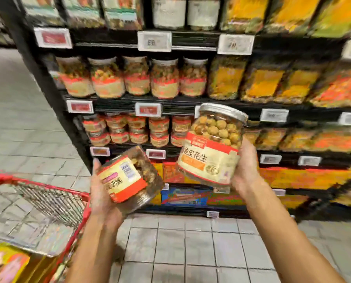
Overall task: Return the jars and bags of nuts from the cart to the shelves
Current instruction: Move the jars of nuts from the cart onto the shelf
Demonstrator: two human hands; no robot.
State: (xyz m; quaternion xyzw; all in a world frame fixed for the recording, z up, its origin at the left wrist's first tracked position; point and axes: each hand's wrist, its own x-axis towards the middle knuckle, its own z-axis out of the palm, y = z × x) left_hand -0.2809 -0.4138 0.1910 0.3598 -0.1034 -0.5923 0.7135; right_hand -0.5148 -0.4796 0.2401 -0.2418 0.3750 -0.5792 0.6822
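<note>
My left hand holds a clear jar of dark nuts with a red and cream label, tipped on its side. My right hand grips a taller jar of coated peanuts with a silver lid, held nearly upright in front of the shelves. Both jars hang in the air above the floor, about level with the lower shelves. A yellow and orange bag of nuts lies in the red wire cart at the lower left.
Black shelves face me, stocked with rows of similar jars on the left and yellow and orange bags on the right. White price tags line the shelf edges. Grey tiled floor lies between me and the shelves.
</note>
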